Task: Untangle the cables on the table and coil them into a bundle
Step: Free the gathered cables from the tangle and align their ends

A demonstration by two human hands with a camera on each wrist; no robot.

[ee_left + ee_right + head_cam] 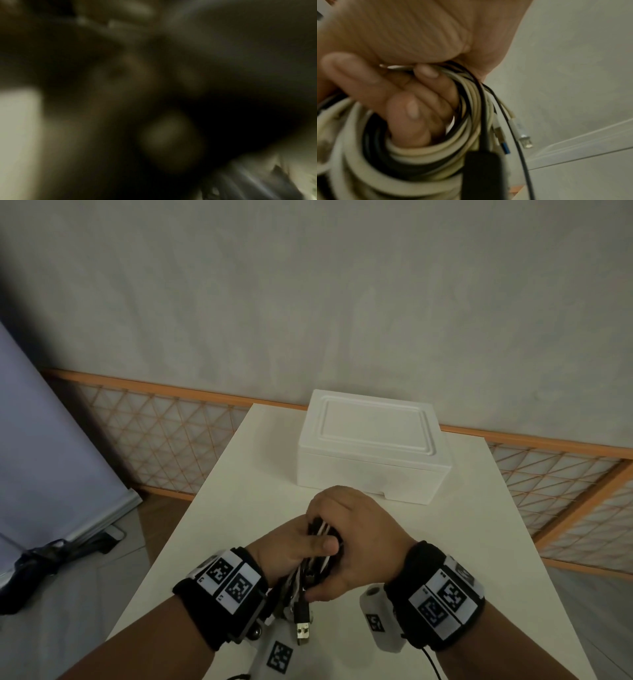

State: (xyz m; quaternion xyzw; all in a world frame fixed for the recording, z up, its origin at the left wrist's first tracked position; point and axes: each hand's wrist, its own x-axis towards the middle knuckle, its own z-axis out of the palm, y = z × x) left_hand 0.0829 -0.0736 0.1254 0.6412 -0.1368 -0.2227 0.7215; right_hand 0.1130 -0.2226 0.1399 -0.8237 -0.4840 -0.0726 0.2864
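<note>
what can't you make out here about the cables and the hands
- Left wrist view: all blur and dark, nothing readable.
- Head view: most of the cable bundle is hidden by the left hand and right hand.
- Right wrist view: the coil's lower part is cut off by the edge; cable count unclear.
- Foam box: lid on, contents hidden.

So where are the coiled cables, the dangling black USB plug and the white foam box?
coiled cables (423, 159): right wrist view, on the cream loops.
black USB plug (302, 613): head view, on its black body.
white foam box (373, 436): head view, on its lid.
</note>
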